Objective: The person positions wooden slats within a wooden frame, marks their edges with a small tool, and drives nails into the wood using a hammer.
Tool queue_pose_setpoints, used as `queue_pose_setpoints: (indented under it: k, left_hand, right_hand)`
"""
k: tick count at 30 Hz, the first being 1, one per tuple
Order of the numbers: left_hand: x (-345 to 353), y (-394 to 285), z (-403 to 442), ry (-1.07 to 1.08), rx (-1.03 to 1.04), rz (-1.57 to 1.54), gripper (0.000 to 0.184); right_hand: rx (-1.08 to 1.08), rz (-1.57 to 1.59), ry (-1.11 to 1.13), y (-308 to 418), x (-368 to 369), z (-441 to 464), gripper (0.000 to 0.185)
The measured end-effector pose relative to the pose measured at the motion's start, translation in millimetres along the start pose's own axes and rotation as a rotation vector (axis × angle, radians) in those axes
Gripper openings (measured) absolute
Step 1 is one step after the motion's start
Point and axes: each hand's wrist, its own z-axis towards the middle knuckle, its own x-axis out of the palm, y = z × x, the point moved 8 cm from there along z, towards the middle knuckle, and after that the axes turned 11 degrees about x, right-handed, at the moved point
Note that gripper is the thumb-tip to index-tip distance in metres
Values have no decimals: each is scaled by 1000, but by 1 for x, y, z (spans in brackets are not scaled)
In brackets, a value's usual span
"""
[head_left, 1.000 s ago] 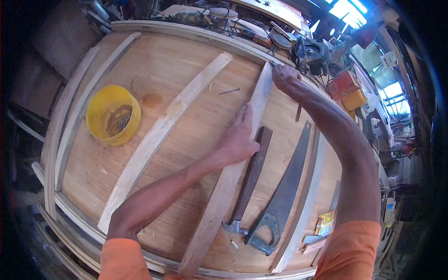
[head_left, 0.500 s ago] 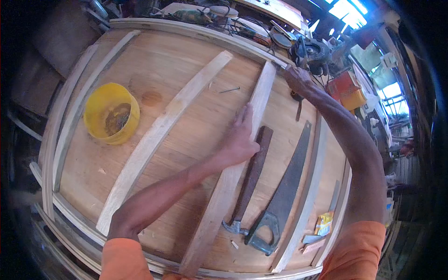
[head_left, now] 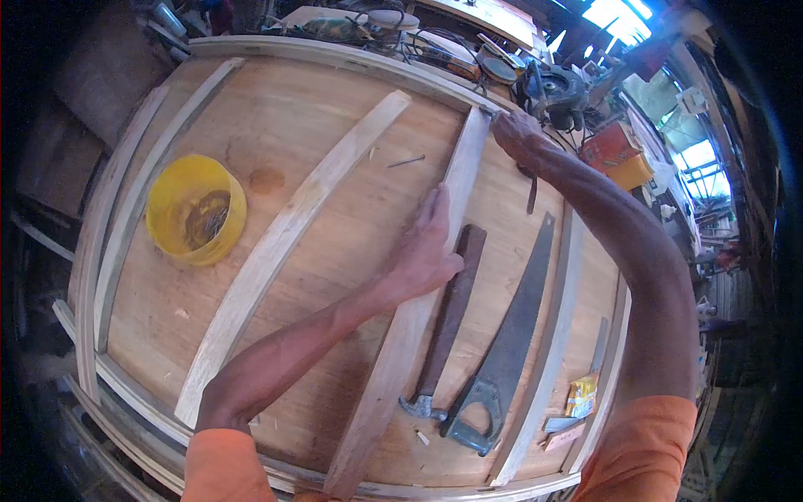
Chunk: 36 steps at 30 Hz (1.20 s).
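My left hand (head_left: 425, 255) grips the middle of a long wooden strip (head_left: 401, 347), fingers along its left edge and thumb across it. At the strip's far end, by the frame's back rail (head_left: 351, 63), my right hand (head_left: 516, 134) is closed round something mostly hidden; only a small bit shows at the fingertips. Just right of the strip lies a hammer (head_left: 452, 309), and beside that a handsaw (head_left: 510, 335). One nail (head_left: 406, 161) rests on the plywood panel (head_left: 335, 243) to the left of the strip.
A yellow bucket (head_left: 196, 209) with nails stands on the left of the panel. Other wooden strips (head_left: 293, 226) cross it. Yellow packets (head_left: 581, 396) lie at the lower right. Past the back rail are a power tool (head_left: 556, 88), cables and a red box (head_left: 611, 146).
My right hand moved outward from the strip's far end, then back toward it. My left hand has stayed on the strip. The view has shifted slightly.
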Motion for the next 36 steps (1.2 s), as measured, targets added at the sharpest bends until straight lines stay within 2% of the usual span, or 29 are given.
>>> queue_pose_setpoints:
  k: [2,4,7,8,9,11,12,13,15,16,17,21,23,25,27,31,33,34,36]
  left_hand:
    - [0,-2,0,-17,36,-4,107]
    - [1,0,-1,-27,31,-1,107]
    - [0,2,1,-34,-18,9,107]
    - [3,5,0,-16,-63,13,107]
    - [5,7,1,0,-66,0,107]
    - [9,14,-2,-60,3,-8,107]
    - [12,18,-4,-47,-7,-20,107]
    - [12,18,-5,-54,25,12,106]
    - [11,22,-11,-58,68,57,106]
    - [14,29,-16,-43,100,86,105]
    - [14,32,-16,-32,140,124,104]
    - [14,24,-18,-7,134,161,102]
    - [17,22,-19,-7,144,174,101]
    - [14,27,-19,-15,147,183,100]
    - [15,27,-19,-15,205,189,101]
    - [14,29,-19,-27,182,141,100]
    - [11,29,-21,-38,205,119,100]
    - [8,27,-20,-54,209,115,100]
    - [11,32,-20,-50,112,101,100]
  right_hand:
    - [65,95,-36,2,-19,-1,23]
    - [72,16,61,5,-16,1,22]
    - [-79,168,-58,0,-20,6,21]
    - [-74,167,-45,-9,-15,6,21]
    - [-164,87,-101,-14,-13,1,16]
    - [-206,427,-205,-39,-7,-8,13]
    - [58,802,-222,-65,2,-30,24]
    - [-140,377,-245,-53,18,-55,23]
    - [-201,168,-276,-39,60,-115,24]
    - [-65,383,-293,-39,68,-161,27]
    - [57,350,-212,-23,58,-204,28]
    - [105,514,-170,10,19,-277,29]
    - [189,427,-298,16,-16,-298,33]
    - [135,673,-433,33,-47,-315,44]
    - [215,792,87,70,-28,-324,53]
    - [188,877,61,96,-38,-325,60]
    - [399,998,239,89,-23,-326,55]
    - [392,985,231,86,-32,-329,55]
    - [607,1868,453,78,-41,-351,50]
